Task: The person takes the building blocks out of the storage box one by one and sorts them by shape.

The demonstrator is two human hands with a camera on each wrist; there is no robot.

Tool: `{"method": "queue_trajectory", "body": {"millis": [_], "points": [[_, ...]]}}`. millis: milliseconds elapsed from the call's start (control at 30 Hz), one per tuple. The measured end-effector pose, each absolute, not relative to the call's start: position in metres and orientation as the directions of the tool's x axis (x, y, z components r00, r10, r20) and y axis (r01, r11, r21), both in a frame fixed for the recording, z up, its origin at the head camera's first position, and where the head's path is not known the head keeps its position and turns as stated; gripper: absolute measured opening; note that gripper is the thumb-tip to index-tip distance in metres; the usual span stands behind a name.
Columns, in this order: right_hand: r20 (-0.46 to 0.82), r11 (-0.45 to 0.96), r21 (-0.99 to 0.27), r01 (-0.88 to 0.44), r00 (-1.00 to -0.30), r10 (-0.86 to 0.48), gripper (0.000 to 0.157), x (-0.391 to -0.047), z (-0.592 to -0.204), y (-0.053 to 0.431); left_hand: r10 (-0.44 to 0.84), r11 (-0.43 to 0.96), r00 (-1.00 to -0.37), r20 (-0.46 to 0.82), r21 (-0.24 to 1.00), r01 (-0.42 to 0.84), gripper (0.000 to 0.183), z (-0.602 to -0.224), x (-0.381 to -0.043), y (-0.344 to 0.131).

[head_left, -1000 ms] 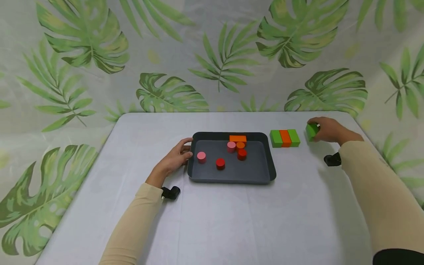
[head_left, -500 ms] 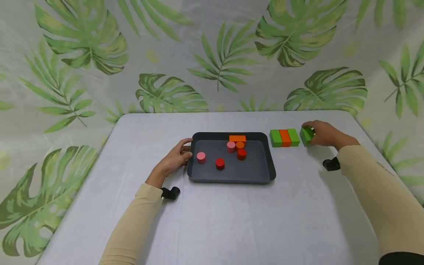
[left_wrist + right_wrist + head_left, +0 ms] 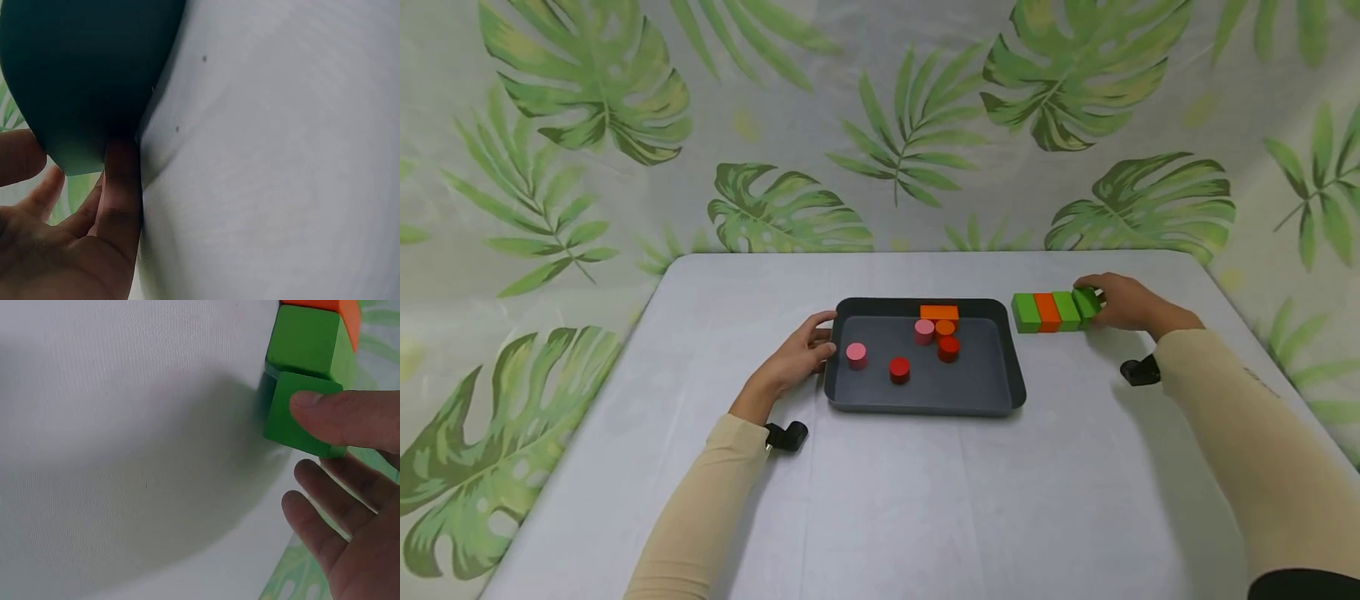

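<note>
L hand (image 3: 793,358) at tray's (image 3: 936,393) L end, fingers (image 3: 122,187) touching it; pinching or not, can't tell. R of tray, R hand (image 3: 1131,304) grasps tilted green block (image 3: 1086,308) in fingers, partly hiding it, R wrist view.

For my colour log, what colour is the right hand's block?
The block is green, clearest in the right wrist view.

a leaf-print backdrop (image 3: 910,125) rises behind the white-covered table (image 3: 910,500)

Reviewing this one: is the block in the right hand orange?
No, the right hand pinches a green block, while the row's orange block sits between two other green blocks.
</note>
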State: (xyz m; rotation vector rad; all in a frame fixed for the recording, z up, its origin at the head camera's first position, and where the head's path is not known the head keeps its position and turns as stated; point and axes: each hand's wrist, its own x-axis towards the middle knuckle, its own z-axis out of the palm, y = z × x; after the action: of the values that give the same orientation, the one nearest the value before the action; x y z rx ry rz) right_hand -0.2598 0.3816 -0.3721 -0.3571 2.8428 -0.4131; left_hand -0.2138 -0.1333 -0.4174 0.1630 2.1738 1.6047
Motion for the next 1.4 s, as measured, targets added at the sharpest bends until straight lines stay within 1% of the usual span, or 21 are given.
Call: {"method": "queue_trajectory", "body": {"millis": [333,1000,1300,1400], "points": [[-0.245,0.933,-0.32,-0.165,-0.937,-0.25,0.067,-0.262,-0.383,0.379,0.343,0.322,-0.898,-0.275,0.933,-0.162,0.061,-0.417,-0.213,-0.134],[-0.275,0.938,-0.33,-0.103,-0.941,-0.199,0.067,-0.26,-0.382,0.376,0.34,0.314,-0.899,-0.278,0.934,-0.17,0.06,-0.416,-0.213,-0.135],[-0.269,0.942,-0.32,-0.104,-0.943,-0.196,0.067,-0.262,-0.385,0.378,0.338,0.314,-0.9,-0.276,0.934,-0.168,0.06,-0.417,-0.214,-0.135],[-0.279,0.94,-0.326,-0.103,-0.939,-0.2,0.07,-0.261,-0.384,0.378,0.338,0.312,-0.9,-0.275,0.935,-0.168,0.06,-0.418,-0.214,-0.135]]}}
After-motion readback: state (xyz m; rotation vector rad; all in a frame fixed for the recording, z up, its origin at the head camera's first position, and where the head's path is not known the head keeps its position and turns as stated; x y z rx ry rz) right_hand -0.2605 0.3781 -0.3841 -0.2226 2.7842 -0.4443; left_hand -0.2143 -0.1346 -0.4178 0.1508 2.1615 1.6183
